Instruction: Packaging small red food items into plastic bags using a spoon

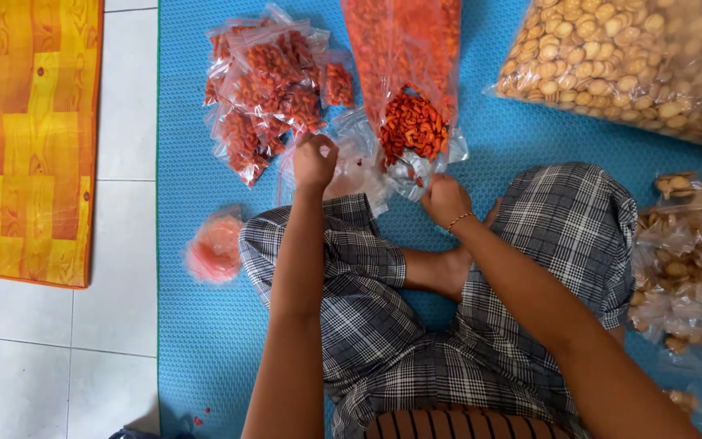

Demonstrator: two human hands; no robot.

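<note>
Head view: we see a small clear bag (351, 167) on the blue mat (188, 97) before our knees, under the mouth of the large orange-snack sack (404, 49), positioned to catch pieces. Our left hand (315, 160) is fisted, pinching its crinkled film; our right hand (445, 199) curls closed at the sack mouth. Filled glossy packets (266, 89) lie piled left.

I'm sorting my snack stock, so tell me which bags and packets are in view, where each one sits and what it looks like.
Big clear bag: top centre, orange-red snacks spilling from its mouth.
Small sealed packets: pile at top left, same red snacks.
Large clear sack: top right, round tan biscuits.
Small biscuit packets: heap at right edge.
Round pinkish bundle: left of the knee, in clear film.
</note>
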